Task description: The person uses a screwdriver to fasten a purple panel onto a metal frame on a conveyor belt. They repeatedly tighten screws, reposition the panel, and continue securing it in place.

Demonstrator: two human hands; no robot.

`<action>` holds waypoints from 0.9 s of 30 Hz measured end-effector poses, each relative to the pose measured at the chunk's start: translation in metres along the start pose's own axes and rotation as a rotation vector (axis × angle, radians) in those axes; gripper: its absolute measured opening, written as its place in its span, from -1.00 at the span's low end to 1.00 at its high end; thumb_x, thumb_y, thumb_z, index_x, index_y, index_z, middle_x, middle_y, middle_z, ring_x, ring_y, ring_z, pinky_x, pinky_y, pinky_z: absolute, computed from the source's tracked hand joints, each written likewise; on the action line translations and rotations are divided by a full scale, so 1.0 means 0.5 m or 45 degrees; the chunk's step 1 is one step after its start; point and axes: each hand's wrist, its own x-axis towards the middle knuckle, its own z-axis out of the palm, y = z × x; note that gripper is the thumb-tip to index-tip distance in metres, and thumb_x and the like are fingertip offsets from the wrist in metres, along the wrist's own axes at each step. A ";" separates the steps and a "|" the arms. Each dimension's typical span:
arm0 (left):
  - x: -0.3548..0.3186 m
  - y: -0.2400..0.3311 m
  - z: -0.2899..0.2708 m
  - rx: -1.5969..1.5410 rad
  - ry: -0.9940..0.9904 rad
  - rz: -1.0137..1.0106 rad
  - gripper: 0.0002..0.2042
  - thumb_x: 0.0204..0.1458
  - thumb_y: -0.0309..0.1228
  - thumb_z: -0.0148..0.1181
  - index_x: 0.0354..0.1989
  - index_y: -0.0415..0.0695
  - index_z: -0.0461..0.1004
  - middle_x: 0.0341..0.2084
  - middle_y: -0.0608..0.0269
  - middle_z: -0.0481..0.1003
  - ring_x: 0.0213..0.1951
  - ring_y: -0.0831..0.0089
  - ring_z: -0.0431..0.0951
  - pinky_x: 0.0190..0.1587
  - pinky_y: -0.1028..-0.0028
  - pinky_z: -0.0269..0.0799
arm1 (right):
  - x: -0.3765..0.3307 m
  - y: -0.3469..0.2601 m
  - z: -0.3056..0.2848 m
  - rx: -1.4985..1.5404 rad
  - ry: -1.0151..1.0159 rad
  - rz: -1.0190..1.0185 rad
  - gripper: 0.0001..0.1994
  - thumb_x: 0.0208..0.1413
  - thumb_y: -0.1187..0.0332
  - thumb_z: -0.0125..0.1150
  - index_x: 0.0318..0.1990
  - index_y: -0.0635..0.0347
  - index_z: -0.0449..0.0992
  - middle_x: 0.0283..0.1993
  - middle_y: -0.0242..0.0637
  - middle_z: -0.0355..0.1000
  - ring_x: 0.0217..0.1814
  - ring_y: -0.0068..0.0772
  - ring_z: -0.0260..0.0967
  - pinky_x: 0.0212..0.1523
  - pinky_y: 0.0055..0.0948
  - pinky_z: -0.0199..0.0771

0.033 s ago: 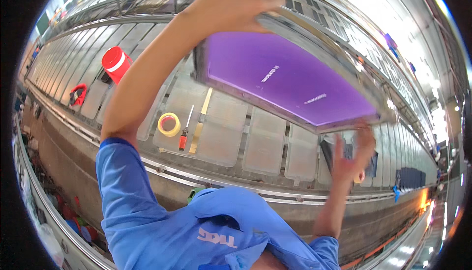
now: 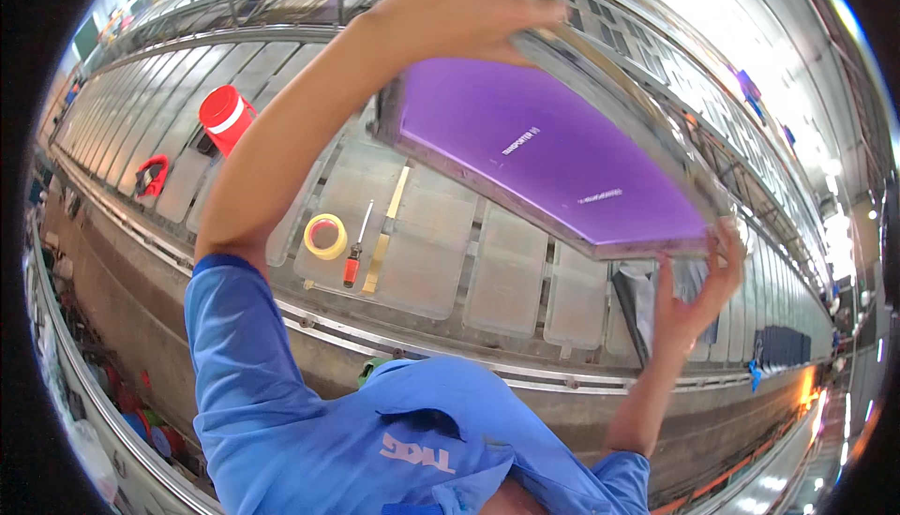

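My 2 hands are holding up a big flat frame with grimy grey sides (image 2: 637, 250) and a shiny purple sheet (image 2: 553, 145) inside it. The frame is up in the air, tipped on a slant, above a long counter (image 2: 328, 324) with flat, grey, see-through boards (image 2: 506, 271) in a row. My left hand (image 2: 487, 9) is on the far top edge, with its fingers over the side. My right hand (image 2: 698, 295) is spread at the right end, with the thumb and fingers on the corner. The purple sheet has 2 small bits of white writing. On the boards lies a yellow ring of tape (image 2: 325, 254), just beside a screwdriver with a red handle (image 2: 352, 267). A thin yellow strip (image 2: 376, 262) lies right of the screwdriver. Farther left is a round red can with a white band (image 2: 225, 119), near a red and black thing (image 2: 150, 178) I cannot name. A dark grey, floppy sheet (image 2: 637, 304) is near my right hand.
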 end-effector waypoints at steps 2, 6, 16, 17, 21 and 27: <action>0.032 -0.002 -0.022 0.028 0.188 0.268 -0.62 -0.14 -0.12 0.31 -0.21 -0.10 0.53 -0.01 0.02 0.40 0.05 0.08 0.44 0.05 0.16 0.40 | 0.060 0.033 -0.037 -0.243 -0.026 -0.090 -0.23 -0.22 0.12 0.56 0.19 0.15 0.35 0.18 0.03 0.26 0.26 0.12 0.13 0.21 0.14 0.12; 0.109 0.023 0.003 -0.011 0.636 0.501 -0.74 -0.01 -0.22 0.18 -0.29 -0.16 0.55 -0.09 0.06 0.43 0.02 0.12 0.45 0.09 0.20 0.36 | 0.013 0.116 -0.023 -0.186 -0.383 0.205 -0.43 -0.07 0.11 0.44 -0.01 0.36 0.43 -0.05 0.07 0.44 -0.07 -0.05 0.37 -0.09 -0.15 0.35; 0.021 -0.001 -0.036 -0.195 1.016 -0.211 -0.76 0.00 -0.28 0.28 -0.25 -0.18 0.57 -0.17 0.12 0.52 -0.09 0.27 0.49 -0.07 0.26 0.33 | -0.186 0.140 0.075 0.692 -0.118 0.932 -0.67 0.15 0.20 0.33 -0.18 0.34 0.49 -0.31 -0.38 0.45 -0.25 -0.59 0.28 -0.21 -0.53 0.30; -0.016 -0.017 -0.014 -0.194 1.238 -0.367 -0.74 -0.07 -0.32 0.37 -0.24 -0.18 0.57 -0.23 0.14 0.54 -0.12 0.31 0.51 -0.12 0.35 0.37 | -0.200 0.143 0.078 0.777 -0.118 1.005 -0.67 0.18 0.22 0.28 -0.12 0.35 0.50 -0.24 -0.39 0.45 -0.18 -0.60 0.26 -0.12 -0.55 0.27; -0.241 0.050 0.145 -0.801 1.011 -1.248 -0.73 0.06 -0.41 0.30 -0.09 -0.23 0.52 -0.23 0.27 0.51 -0.21 0.53 0.42 -0.08 0.52 0.28 | -0.246 0.142 0.083 0.974 -0.059 1.211 -0.65 0.22 0.19 0.24 -0.07 0.34 0.50 -0.20 -0.39 0.46 -0.15 -0.58 0.30 -0.08 -0.52 0.29; -0.444 0.348 0.286 -1.818 0.134 -1.746 -0.49 0.35 -0.05 -0.22 0.09 -0.27 0.43 -0.08 0.20 0.46 0.02 0.48 0.39 0.12 0.47 0.22 | -0.276 0.133 0.085 1.234 -0.028 1.436 -0.59 0.21 0.09 0.25 -0.03 0.31 0.50 -0.19 -0.36 0.50 -0.18 -0.57 0.39 -0.13 -0.44 0.39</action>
